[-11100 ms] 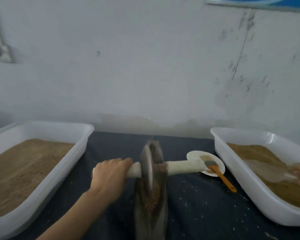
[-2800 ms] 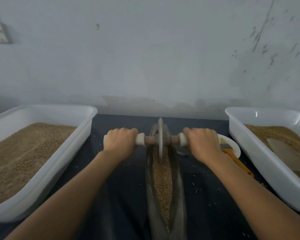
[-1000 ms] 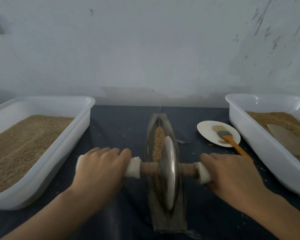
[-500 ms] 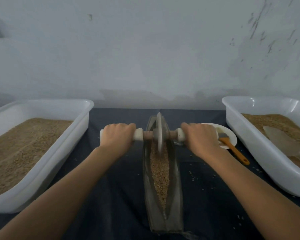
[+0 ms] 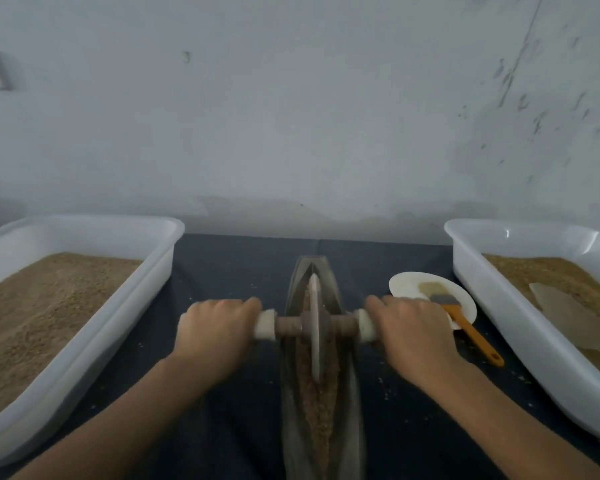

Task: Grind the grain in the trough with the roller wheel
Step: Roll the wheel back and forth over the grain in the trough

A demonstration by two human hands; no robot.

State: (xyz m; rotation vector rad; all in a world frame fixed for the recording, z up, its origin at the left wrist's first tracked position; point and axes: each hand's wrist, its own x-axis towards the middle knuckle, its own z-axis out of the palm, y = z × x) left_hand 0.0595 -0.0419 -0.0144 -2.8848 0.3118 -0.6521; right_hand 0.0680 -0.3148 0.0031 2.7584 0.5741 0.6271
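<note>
In the head view, the thin grey metal roller wheel (image 5: pixel 314 329) stands upright in the long, boat-shaped dark metal trough (image 5: pixel 321 393), which lies lengthwise on the dark blue cloth-covered worktop (image 5: pixel 222 271) between two white plastic tubs of tan grain, the left tub (image 5: pixel 129 306) and the right tub (image 5: pixel 520 317). The wheel sits near the middle of the trough, its rim down in the brown grain (image 5: pixel 321 410) that fills the groove. The left hand (image 5: pixel 215 327) is clenched round the white-wrapped left end of the wooden axle (image 5: pixel 288 326), and the right hand (image 5: pixel 407 329) grasps the right end likewise, so each grip is closed on a handle. The disc looks stiff and probably heavy, the axle rigid; the wrapped ends seem the proper hold, evenly spaced so the narrow disc does not tip or ride up the trough's sloping walls. The grain is loose and likely to scatter. A small white plate (image 5: pixel 430 292) carrying an orange-handled brush (image 5: pixel 471 334) lies just beyond the right hand.
</note>
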